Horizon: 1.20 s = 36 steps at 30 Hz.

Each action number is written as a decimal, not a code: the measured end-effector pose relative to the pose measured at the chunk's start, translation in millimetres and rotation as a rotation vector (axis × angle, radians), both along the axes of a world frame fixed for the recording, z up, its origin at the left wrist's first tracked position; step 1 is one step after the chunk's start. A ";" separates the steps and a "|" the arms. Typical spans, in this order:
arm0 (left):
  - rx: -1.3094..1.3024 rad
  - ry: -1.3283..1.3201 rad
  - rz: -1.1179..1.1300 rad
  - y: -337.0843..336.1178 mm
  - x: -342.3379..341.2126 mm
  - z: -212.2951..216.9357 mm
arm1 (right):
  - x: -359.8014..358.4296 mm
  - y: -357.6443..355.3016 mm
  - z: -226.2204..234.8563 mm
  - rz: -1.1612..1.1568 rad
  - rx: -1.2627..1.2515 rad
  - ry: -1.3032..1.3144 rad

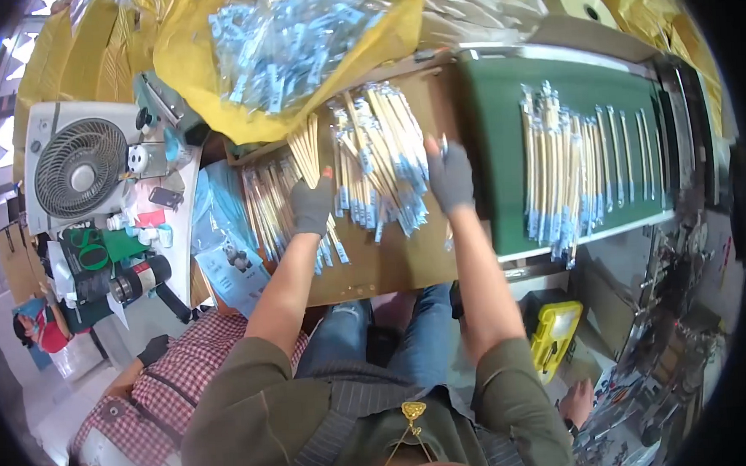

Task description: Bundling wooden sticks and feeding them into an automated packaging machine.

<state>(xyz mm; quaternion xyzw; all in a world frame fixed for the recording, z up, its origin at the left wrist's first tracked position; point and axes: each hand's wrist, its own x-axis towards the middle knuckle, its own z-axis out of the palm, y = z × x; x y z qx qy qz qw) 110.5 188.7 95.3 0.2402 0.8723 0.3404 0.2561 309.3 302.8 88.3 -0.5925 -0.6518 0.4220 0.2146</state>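
Left grip (311, 207) around sticks (305, 152); yellow sack (188, 61) beyond, fan (80, 166) leftward.

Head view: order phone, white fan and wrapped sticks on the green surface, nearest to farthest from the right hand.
1. Wrapped sticks on the green surface, right of the right hand.
2. Phone, left, on the white table.
3. White fan, farther left.
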 end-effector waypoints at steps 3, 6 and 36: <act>-0.150 -0.201 -0.012 10.4 -15.3 -42.1 | -48.0 45.4 -38.4 0.070 -0.055 -0.285; 0.050 -0.472 0.032 16.4 -21.9 -96.1 | -97.9 24.7 -47.5 0.416 -0.259 -0.163; 0.589 -0.458 0.456 -229.0 -147.1 195.5 | -306.3 -193.1 188.4 0.868 -0.917 0.803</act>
